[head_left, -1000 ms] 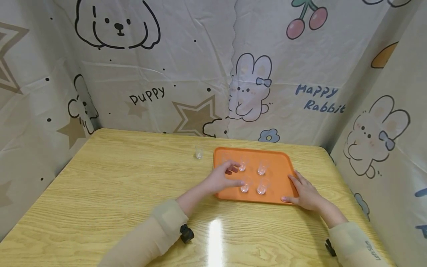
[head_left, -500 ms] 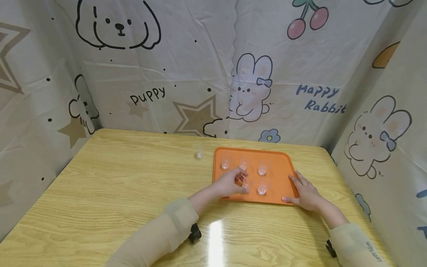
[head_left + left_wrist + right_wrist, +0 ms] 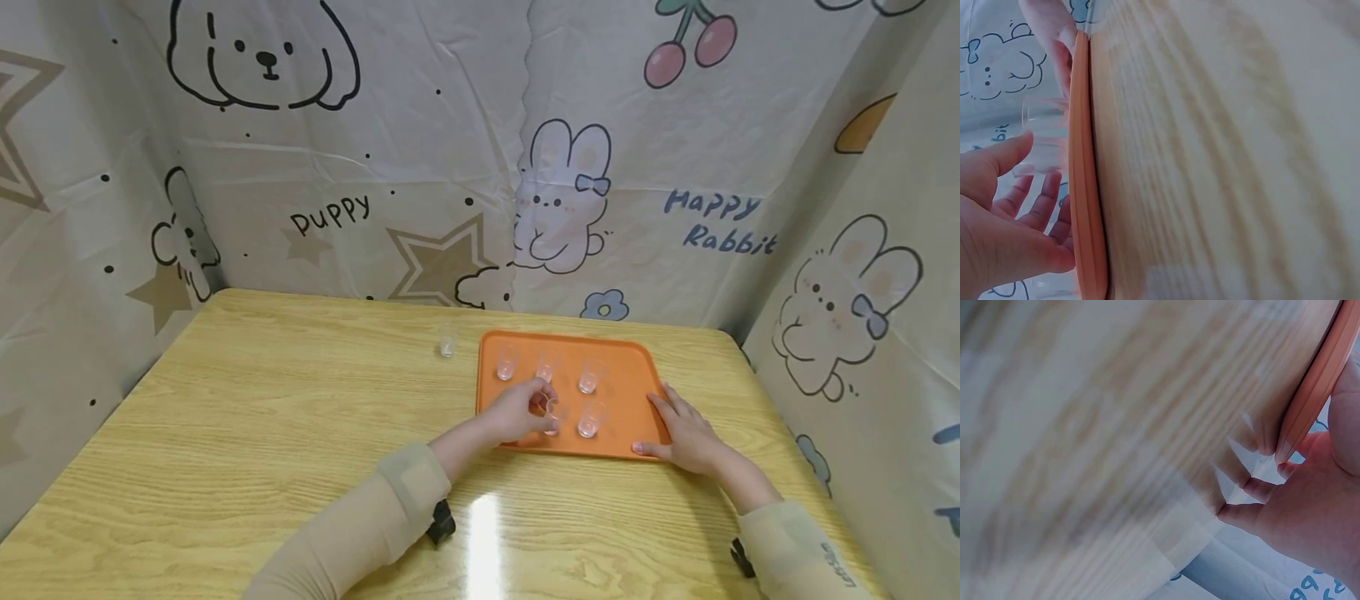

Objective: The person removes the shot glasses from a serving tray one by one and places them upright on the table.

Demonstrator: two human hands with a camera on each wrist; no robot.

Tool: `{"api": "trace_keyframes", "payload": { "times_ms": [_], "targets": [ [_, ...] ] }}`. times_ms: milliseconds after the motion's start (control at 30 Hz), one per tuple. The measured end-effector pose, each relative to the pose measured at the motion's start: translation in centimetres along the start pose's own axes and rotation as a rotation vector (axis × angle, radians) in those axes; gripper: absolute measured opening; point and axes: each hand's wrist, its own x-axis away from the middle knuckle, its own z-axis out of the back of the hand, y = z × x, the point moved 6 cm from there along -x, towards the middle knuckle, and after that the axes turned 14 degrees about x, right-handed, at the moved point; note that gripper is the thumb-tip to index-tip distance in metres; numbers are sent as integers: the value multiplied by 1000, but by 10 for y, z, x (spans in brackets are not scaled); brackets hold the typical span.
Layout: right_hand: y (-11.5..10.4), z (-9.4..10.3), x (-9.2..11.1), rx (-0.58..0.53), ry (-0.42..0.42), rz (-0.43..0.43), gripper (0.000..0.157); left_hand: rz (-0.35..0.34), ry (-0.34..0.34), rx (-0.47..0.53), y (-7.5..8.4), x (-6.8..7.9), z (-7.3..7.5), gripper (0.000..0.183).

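Observation:
My left hand (image 3: 517,413) reaches over the near left part of an orange tray (image 3: 630,358). Thumb and fingers pinch a small clear cup (image 3: 557,410) in the tray's front row; in the left wrist view this cup (image 3: 1044,159) is between thumb and fingertips. Another clear cup (image 3: 588,421) stands to its right, and behind are three more: a left one (image 3: 506,364), a middle one (image 3: 545,367) partly behind my fingers, and a right one (image 3: 588,377). My right hand (image 3: 692,437) rests spread on the tray's right front corner, thumb over the rim, some fingertips on the tabletop (image 3: 1116,425).
One more clear cup (image 3: 447,342) stands on the wooden table (image 3: 300,392), left of the tray's far corner. Printed fabric (image 3: 420,167) hangs behind the table and along both sides. Light glares off the tabletop near the front.
My left hand has moved right and closed round the front left cup, uncovering the back left one. The right hand has stayed at the tray corner.

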Motion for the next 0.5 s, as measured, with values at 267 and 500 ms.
{"api": "trace_keyframes", "payload": {
  "times_ms": [267,500],
  "targets": [
    [-1,0,1,-3,1,-1,94,-16,-11,29,5,7,2,30],
    [-1,0,1,-5,-4,-2,95,-6,-24,42,18,19,10,29]
  ]
}}
